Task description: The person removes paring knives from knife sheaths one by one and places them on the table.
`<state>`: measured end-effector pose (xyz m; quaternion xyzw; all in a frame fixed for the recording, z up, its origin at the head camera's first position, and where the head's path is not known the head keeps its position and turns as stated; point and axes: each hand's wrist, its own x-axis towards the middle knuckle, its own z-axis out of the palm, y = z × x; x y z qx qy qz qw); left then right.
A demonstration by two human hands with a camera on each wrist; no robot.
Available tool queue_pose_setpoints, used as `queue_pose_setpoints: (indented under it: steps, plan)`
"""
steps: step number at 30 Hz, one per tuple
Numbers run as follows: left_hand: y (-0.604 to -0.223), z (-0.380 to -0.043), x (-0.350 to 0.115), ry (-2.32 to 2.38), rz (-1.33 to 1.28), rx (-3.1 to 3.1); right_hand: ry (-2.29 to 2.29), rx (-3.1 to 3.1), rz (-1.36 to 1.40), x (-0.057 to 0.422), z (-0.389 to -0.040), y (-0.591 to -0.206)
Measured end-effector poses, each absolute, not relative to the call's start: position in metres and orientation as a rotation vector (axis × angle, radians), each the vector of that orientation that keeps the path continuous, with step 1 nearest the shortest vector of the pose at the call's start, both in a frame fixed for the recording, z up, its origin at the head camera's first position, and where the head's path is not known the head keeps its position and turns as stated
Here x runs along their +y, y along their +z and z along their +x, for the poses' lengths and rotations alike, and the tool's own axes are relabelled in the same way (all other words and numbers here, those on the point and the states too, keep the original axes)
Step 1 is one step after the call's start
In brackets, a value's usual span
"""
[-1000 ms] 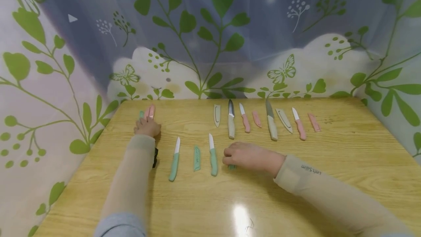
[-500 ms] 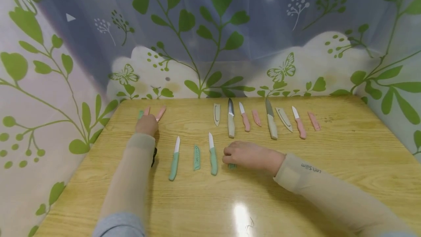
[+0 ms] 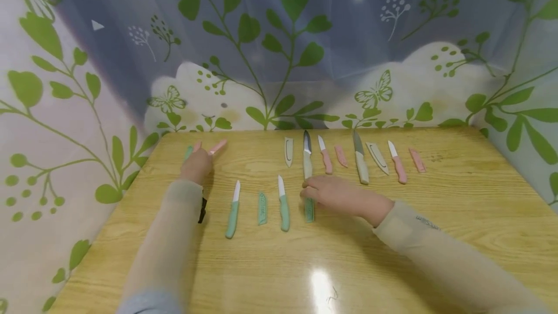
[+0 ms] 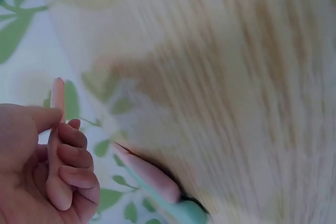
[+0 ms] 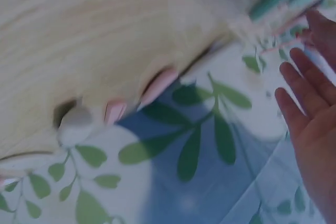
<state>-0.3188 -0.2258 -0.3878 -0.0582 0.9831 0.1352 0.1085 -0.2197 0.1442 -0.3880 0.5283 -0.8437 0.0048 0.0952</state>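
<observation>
My left hand [image 3: 197, 164] grips a pink knife [image 4: 59, 190] at the far left of the table. Its blade end is covered by a pink sheath [image 3: 219, 147] that sticks out to the right past the hand. Beside that hand lie another pink knife [image 4: 152, 174] and a green one [image 4: 191, 212], partly hidden in the head view. My right hand [image 3: 333, 196] hovers over a green sheath [image 3: 309, 211], covering its upper end. In the right wrist view its fingers [image 5: 302, 85] are extended, holding nothing.
Two bare green knives [image 3: 233, 219] [image 3: 284, 212] flank a green sheath [image 3: 262, 208] mid-table. Along the back lie beige knives [image 3: 361, 167], pink knives [image 3: 399, 171], beige sheaths [image 3: 288, 152] and pink sheaths [image 3: 417, 160]. A patterned curtain [image 3: 244, 76] borders the table.
My left hand has drawn one pink knife rightward, apart from the other pink one. My right hand has come off the green sheath and shifted slightly, showing more of it.
</observation>
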Motion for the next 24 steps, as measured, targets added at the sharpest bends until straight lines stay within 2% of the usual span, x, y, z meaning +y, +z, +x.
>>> queue_pose_setpoints:
  steps: [11,24]
  plan:
    - [-0.369,-0.282,-0.178,0.481,0.325,3.137,0.197,-2.590,1.130,0.178,-0.216,-0.372]
    - [-0.365,-0.238,-0.094,0.481,0.668,3.119,0.207,-2.576,1.067,0.190,-0.206,-0.372]
